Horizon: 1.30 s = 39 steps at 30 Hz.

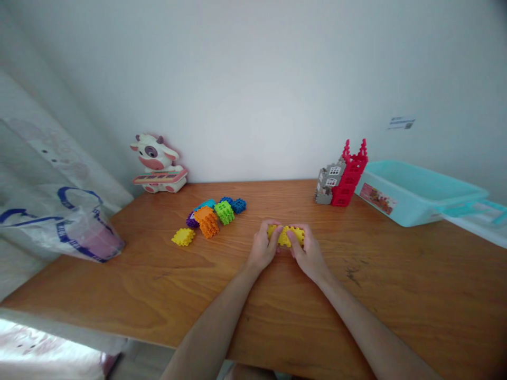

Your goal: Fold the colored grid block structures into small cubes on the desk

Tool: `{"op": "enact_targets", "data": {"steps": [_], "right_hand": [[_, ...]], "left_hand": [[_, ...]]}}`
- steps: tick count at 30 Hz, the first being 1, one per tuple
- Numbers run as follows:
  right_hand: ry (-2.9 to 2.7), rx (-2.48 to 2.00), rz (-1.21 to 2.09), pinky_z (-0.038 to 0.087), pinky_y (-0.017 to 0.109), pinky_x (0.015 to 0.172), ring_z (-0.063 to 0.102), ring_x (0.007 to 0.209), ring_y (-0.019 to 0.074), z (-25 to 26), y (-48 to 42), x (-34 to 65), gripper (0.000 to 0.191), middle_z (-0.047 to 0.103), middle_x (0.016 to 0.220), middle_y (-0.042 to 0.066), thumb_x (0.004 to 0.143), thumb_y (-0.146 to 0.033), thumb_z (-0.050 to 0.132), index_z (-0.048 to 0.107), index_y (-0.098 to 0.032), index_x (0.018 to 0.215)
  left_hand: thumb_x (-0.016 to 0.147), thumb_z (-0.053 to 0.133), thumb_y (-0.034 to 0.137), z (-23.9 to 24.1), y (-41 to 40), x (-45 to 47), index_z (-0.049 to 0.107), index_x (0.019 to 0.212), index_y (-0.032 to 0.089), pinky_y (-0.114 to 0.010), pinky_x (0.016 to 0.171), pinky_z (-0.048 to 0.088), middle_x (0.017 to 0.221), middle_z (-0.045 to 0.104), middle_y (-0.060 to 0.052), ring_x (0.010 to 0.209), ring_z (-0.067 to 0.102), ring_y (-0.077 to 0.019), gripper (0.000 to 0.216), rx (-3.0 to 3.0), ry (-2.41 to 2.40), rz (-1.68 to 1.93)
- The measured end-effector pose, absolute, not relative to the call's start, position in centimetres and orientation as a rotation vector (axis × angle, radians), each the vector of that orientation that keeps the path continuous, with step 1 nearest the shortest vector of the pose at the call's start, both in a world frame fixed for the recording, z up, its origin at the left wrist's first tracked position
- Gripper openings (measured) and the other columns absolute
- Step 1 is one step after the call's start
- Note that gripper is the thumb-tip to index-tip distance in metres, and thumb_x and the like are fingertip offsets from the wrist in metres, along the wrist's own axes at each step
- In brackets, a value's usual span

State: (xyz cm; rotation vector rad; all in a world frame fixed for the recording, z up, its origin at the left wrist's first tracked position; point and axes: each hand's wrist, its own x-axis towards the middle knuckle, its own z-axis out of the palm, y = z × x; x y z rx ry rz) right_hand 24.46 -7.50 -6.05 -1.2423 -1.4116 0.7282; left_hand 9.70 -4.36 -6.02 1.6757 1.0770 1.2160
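Observation:
Both my hands meet at the middle of the wooden table (356,295). My left hand (263,248) and my right hand (307,253) are closed around a cluster of yellow interlocking blocks (285,235), fingers curled over its ends and thumbs on top. To the left lies a loose yellow block (183,237). Just behind it sits a pile of orange (207,221), green (224,212), blue (238,205), teal and purple blocks.
A cow-shaped toy keyboard (159,164) stands at the back left by the wall. A grey-and-red block building (341,177) stands at the back right, next to a teal plastic bin (415,192). A plastic bag (63,224) rests at the table's left edge.

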Motion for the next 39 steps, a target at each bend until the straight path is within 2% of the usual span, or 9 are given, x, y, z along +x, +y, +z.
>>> {"op": "enact_targets", "data": {"steps": [7, 11, 14, 17, 25, 29, 33, 36, 39], "right_hand": [[-1.446, -1.182, 0.761, 0.051, 0.03, 0.051, 0.063, 0.067, 0.0192, -5.7, -7.3, 24.5, 0.038, 0.067, 0.097, 0.009, 0.091, -0.056, 0.052, 0.055, -0.022, 0.11], [-1.357, -1.142, 0.818, 0.044, 0.025, 0.043, 0.057, 0.056, 0.0143, -5.0, -6.8, 26.4, 0.038, 0.064, 0.086, 0.004, 0.088, -0.056, 0.058, 0.055, -0.022, 0.107], [-0.922, -1.098, 0.568, 0.036, 0.022, 0.039, 0.053, 0.052, 0.0114, -4.4, -5.9, 31.0, 0.042, 0.059, 0.077, -0.001, 0.08, -0.058, 0.067, 0.05, -0.024, 0.098], [-0.709, -1.155, 0.445, 0.034, 0.021, 0.038, 0.049, 0.048, 0.0094, -4.3, -5.1, 35.4, 0.047, 0.055, 0.07, -0.004, 0.072, -0.06, 0.073, 0.047, -0.025, 0.09], [-0.839, -1.137, 0.649, 0.041, 0.021, 0.044, 0.052, 0.059, 0.0116, -5.4, -5.0, 29.6, 0.051, 0.057, 0.08, -0.001, 0.078, -0.066, 0.064, 0.049, -0.024, 0.102], [-1.224, -1.189, 0.719, 0.055, 0.035, 0.071, 0.061, 0.082, 0.02, -6.1, -6.3, 24.8, 0.041, 0.062, 0.099, 0.007, 0.091, -0.061, 0.049, 0.05, -0.024, 0.11], [-1.527, -1.26, 0.49, 0.044, 0.05, 0.102, 0.056, 0.112, 0.0273, -7.2, -6.6, 23.5, 0.041, 0.057, 0.115, 0.013, 0.097, -0.057, 0.039, 0.048, -0.023, 0.118], [-1.606, -1.259, 0.5, 0.037, 0.052, 0.11, 0.051, 0.123, 0.027, -7.9, -6.4, 24.2, 0.042, 0.054, 0.128, 0.015, 0.099, -0.051, 0.033, 0.044, -0.023, 0.128], [-1.68, -1.224, 0.61, 0.033, 0.053, 0.113, 0.044, 0.134, 0.0257, -8.2, -6.3, 25.1, 0.043, 0.048, 0.141, 0.014, 0.101, -0.041, 0.03, 0.038, -0.025, 0.14]], "left_hand": [[0.094, 0.047, 0.055, -6.3, -4.9, 10.5, 0.053, 0.107, 0.02, -0.021, 0.041, 0.04, 0.059, 0.055, 0.004, 0.042, 0.053, -0.0106, 0.038, 1.635, 1.045, 1.285], [0.093, 0.049, 0.057, -6.4, -3.8, 9.3, 0.05, 0.105, 0.02, -0.02, 0.04, 0.04, 0.061, 0.055, 0.005, 0.042, 0.052, -0.0096, 0.039, 1.543, 1.073, 1.355], [0.093, 0.046, 0.059, -6.4, -2.6, 7.4, 0.046, 0.102, 0.02, -0.019, 0.039, 0.039, 0.067, 0.055, 0.005, 0.041, 0.048, -0.0071, 0.04, 1.362, 1.219, 1.556], [0.094, 0.045, 0.059, -6.5, -2.3, 7.4, 0.047, 0.104, 0.019, -0.017, 0.037, 0.034, 0.061, 0.052, 0.007, 0.039, 0.046, -0.0069, 0.041, 1.443, 1.204, 1.441], [0.096, 0.033, 0.062, -6.9, -4.1, 11.8, 0.046, 0.107, 0.02, -0.021, 0.045, 0.041, 0.071, 0.057, 0.003, 0.047, 0.05, -0.0086, 0.046, 1.444, 1.021, 1.223], [0.097, 0.028, 0.063, -7.1, -4.3, 11.9, 0.046, 0.105, 0.021, -0.022, 0.048, 0.045, 0.077, 0.056, 0.001, 0.055, 0.053, -0.0105, 0.047, 1.381, 1.018, 1.2], [0.098, 0.021, 0.062, -7.2, -4.9, 12.1, 0.048, 0.108, 0.022, -0.027, 0.066, 0.054, 0.099, 0.059, -0.006, 0.083, 0.06, -0.0153, 0.05, 1.394, 0.97, 1.2], [0.099, 0.029, 0.058, -7.1, -5.1, 12.2, 0.05, 0.113, 0.021, -0.033, 0.092, 0.051, 0.11, 0.06, -0.009, 0.102, 0.059, -0.0176, 0.046, 1.577, 0.902, 1.228], [0.099, 0.034, 0.055, -7.0, -4.8, 12.0, 0.049, 0.118, 0.019, -0.034, 0.092, 0.049, 0.111, 0.062, -0.011, 0.102, 0.061, -0.0185, 0.043, 1.635, 0.957, 1.227]]}}
